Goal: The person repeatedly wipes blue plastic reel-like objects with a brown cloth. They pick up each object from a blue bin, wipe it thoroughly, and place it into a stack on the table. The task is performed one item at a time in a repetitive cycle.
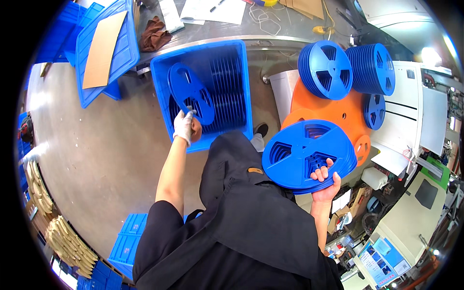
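Observation:
My left hand (185,127), in a white glove with some fingers bare, grips the lower edge of a blue plastic reel disc (192,89). That disc leans inside a blue bin (199,47), whose right half holds rows of similar discs (229,92) standing on edge. My right hand (326,181) is closed on a stack of blue reel discs (285,171), its fingers hooked through a cutout. The stack is tilted, on my right above my lap. It overlaps an orange round plate (333,108), so any contact beneath is hidden.
More stacked reel discs (333,65) stand at the plate's far side. A metal workbench (208,31) beyond the bin carries papers and a brown cloth (154,35). A blue lid (121,53) with cardboard is at far left. White machine housing (406,106) stands right.

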Demonstrator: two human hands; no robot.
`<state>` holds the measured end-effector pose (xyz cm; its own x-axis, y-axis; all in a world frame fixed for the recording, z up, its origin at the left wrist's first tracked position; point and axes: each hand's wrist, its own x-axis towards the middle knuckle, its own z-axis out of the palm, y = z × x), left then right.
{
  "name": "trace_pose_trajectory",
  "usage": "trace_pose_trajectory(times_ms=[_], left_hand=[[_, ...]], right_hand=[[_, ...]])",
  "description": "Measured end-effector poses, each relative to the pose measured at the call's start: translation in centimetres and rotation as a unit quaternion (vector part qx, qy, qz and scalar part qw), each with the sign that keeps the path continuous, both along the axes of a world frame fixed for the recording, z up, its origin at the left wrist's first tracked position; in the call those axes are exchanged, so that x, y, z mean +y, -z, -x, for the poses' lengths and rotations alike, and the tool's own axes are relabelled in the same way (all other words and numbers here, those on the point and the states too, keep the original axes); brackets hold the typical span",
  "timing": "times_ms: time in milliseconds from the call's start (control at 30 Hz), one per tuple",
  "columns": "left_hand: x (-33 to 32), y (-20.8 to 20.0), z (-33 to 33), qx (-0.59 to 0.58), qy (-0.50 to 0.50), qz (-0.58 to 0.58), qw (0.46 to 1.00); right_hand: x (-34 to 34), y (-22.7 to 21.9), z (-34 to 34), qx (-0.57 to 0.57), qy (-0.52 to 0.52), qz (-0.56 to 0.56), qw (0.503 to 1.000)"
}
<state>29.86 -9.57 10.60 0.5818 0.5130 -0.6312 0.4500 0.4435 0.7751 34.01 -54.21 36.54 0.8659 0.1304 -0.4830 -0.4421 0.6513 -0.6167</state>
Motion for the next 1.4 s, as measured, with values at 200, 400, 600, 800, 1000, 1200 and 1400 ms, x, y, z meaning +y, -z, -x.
trace_pose_trajectory(times_ms=[200, 400, 600, 800, 1000, 1200, 1400], left_hand=[[-1.9, 3.3, -3.6, -0.007, 0.041, 0.008, 0.999], [-3.7, 4.0, -4.3, 0.077, 0.145, -0.029, 0.986], [-4.6, -0.1, -3.4, 0.034, 0.297, -0.155, 0.942], [-10.5, -12.8, -3.8, -0.294, 0.522, -0.425, 0.679], [-12.8, -17.7, -3.3, -0.346, 0.603, -0.506, 0.510], [-11.8, -17.0, -0.9, -0.381, 0.580, -0.510, 0.509], [-9.7, -17.9, 1.5, -0.412, 0.503, -0.357, 0.671]], right_hand=[[-0.1, -0.2, 0.1, 0.008, 0.001, 0.021, 1.000], [0.3, -0.2, 0.1, 0.000, 0.005, 0.005, 1.000], [0.7, -0.2, -0.3, -0.053, -0.024, -0.065, 0.996], [-0.1, -1.7, -1.7, -0.169, -0.113, -0.210, 0.957], [1.3, -3.6, -2.4, -0.218, -0.171, -0.278, 0.920], [2.2, -4.5, -2.2, -0.180, -0.154, -0.283, 0.930], [4.4, -5.7, -1.4, -0.073, 0.037, 0.030, 0.996]])
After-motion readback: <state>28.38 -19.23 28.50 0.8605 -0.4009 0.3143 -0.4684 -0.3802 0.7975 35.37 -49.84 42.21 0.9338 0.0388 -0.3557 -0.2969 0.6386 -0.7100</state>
